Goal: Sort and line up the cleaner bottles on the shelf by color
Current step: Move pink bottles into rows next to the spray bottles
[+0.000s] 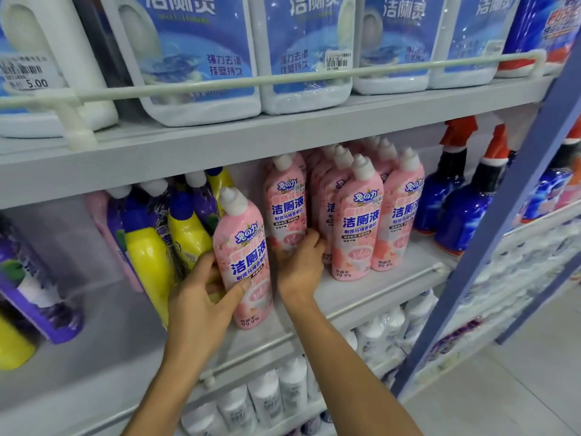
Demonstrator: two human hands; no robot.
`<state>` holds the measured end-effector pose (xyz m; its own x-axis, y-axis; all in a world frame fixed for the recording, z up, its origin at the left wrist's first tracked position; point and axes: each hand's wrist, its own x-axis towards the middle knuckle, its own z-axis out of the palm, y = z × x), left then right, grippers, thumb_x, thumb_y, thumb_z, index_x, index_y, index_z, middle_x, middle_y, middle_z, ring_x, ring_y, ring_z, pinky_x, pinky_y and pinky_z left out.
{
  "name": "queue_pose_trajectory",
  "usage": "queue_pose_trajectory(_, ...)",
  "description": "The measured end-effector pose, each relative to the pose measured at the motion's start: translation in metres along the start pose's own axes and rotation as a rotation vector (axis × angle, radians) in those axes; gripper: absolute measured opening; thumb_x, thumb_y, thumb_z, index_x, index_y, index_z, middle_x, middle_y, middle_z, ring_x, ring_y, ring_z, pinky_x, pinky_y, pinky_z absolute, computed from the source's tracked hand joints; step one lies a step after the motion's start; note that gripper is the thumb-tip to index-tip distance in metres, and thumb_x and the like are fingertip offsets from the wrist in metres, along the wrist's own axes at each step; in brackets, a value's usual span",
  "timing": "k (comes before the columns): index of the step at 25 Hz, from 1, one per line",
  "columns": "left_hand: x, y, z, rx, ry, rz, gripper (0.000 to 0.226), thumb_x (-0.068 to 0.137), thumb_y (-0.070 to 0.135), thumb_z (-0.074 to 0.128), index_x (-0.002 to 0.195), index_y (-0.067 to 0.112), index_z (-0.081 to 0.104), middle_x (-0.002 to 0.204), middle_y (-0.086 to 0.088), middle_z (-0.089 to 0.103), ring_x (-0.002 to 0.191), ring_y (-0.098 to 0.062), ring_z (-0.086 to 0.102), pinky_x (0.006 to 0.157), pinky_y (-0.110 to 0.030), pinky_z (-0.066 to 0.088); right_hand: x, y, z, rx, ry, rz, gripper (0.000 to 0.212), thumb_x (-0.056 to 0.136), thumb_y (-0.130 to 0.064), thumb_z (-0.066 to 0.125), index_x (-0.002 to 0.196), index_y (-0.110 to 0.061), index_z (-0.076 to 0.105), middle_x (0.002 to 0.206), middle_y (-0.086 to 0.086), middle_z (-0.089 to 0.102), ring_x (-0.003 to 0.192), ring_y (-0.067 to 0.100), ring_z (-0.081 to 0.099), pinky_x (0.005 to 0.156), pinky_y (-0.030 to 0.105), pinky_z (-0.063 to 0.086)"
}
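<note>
My left hand point(201, 291) grips a pink cleaner bottle point(243, 247) with a white cap, upright at the front of the middle shelf point(393, 278). My right hand point(300, 262) reaches behind it and holds the base of a second pink bottle point(286, 202). Several more pink bottles point(358, 221) stand in rows to the right. Left of my hands, yellow bottles point(151, 259) and purple bottles point(204, 202) lean mixed together. A purple bottle point(34, 278) and a yellow one point(12, 344) lie at the far left.
Blue spray bottles with red triggers point(446, 190) stand at the shelf's right end. Large white jugs with blue labels point(195, 58) fill the upper shelf behind a white rail point(220, 84). White bottles point(276, 394) fill the lower shelf. A blue upright post point(490, 234) frames the right side.
</note>
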<state>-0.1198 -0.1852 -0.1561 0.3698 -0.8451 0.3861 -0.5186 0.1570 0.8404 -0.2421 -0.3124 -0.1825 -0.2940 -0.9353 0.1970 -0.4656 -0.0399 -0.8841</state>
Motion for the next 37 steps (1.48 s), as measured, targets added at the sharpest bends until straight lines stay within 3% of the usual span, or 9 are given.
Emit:
queue_pose_trajectory(7,-0.002,0.001,0.000,0.005,0.000,0.006,0.049,0.082,0.011,0.084,0.123,0.030,0.066,0.100,0.025,0.076,0.084,0.003,0.073,0.072,-0.019,0.059,0.008,0.002,0.003,-0.009,-0.032,0.036,0.073,0.078,-0.060,0.079,0.120,-0.006,0.054,0.122,0.016,0.061,0.109,0.039,0.064,0.089,0.043,0.051)
queue_pose_trajectory(10,-0.002,-0.001,0.000,0.009,0.011,0.009,0.052,0.082,0.011,0.085,0.126,0.029,0.066,0.101,0.018,0.078,0.086,0.003,0.073,0.075,-0.025,0.059,0.006,0.003,0.004,0.069,0.043,0.082,0.072,0.073,-0.064,0.080,0.114,-0.007,0.063,0.113,0.013,0.072,0.102,0.035,0.070,0.085,0.040,0.056)
queue_pose_trajectory(18,-0.007,-0.001,0.006,-0.131,0.094,-0.062,0.045,0.079,0.006,0.087,0.112,0.032,0.071,0.092,0.018,0.080,0.082,0.000,0.076,0.079,-0.024,0.061,0.011,0.006,-0.006,0.105,0.047,0.084,0.055,0.079,-0.048,0.082,0.115,-0.007,0.070,0.114,0.014,0.076,0.103,0.034,0.073,0.083,0.033,0.055)
queue_pose_trajectory(20,-0.008,-0.003,0.007,-0.181,0.099,-0.080,0.042,0.079,0.004,0.086,0.107,0.032,0.072,0.096,0.019,0.079,0.083,-0.002,0.077,0.079,-0.025,0.062,0.012,0.011,-0.014,0.198,-0.020,0.094,0.054,0.079,-0.048,0.083,0.117,-0.012,0.072,0.113,0.008,0.077,0.103,0.028,0.074,0.085,0.027,0.055)
queue_pose_trajectory(24,-0.006,0.001,0.010,-0.232,0.033,-0.059,0.045,0.085,-0.002,0.080,0.116,0.028,0.069,0.099,0.022,0.078,0.088,0.001,0.075,0.076,-0.012,0.057,-0.010,0.025,-0.061,0.686,-0.449,0.129,0.069,0.076,-0.039,0.090,0.137,-0.028,0.060,0.125,-0.006,0.072,0.113,0.011,0.070,0.097,0.047,0.059)
queue_pose_trajectory(28,-0.003,0.008,0.024,-0.243,-0.010,-0.044,0.056,0.089,0.000,0.076,0.126,0.040,0.063,0.110,0.019,0.077,0.102,-0.003,0.074,0.086,-0.018,0.058,-0.022,0.021,-0.092,0.663,-0.773,-0.083,0.068,0.086,-0.008,0.080,0.146,-0.024,0.052,0.135,-0.003,0.068,0.125,0.012,0.065,0.101,0.038,0.056)
queue_pose_trajectory(30,-0.002,0.010,0.029,-0.237,-0.031,-0.022,0.061,0.090,-0.003,0.075,0.123,0.047,0.061,0.113,0.020,0.077,0.105,-0.004,0.074,0.087,-0.018,0.057,-0.019,0.019,-0.089,0.568,-0.710,-0.152,0.062,0.084,-0.005,0.081,0.139,-0.023,0.057,0.128,-0.009,0.072,0.120,0.006,0.066,0.102,0.032,0.055)
queue_pose_trajectory(33,0.002,0.012,0.037,-0.248,-0.053,-0.016,0.059,0.092,-0.008,0.069,0.124,0.042,0.062,0.115,0.019,0.077,0.107,-0.006,0.074,0.089,-0.018,0.057,-0.012,0.019,-0.079,0.374,-0.585,-0.222,0.069,0.074,-0.023,0.091,0.133,-0.030,0.055,0.120,-0.018,0.070,0.113,-0.008,0.062,0.101,0.025,0.053)
queue_pose_trajectory(37,0.009,0.015,0.047,-0.297,-0.098,-0.058,0.055,0.097,-0.012,0.060,0.126,0.034,0.063,0.122,0.013,0.076,0.111,-0.007,0.072,0.095,-0.021,0.056,-0.013,0.024,-0.066,0.257,-0.394,-0.255,0.080,0.062,-0.054,0.092,0.128,-0.036,0.051,0.119,-0.018,0.068,0.108,-0.001,0.066,0.094,0.034,0.057)
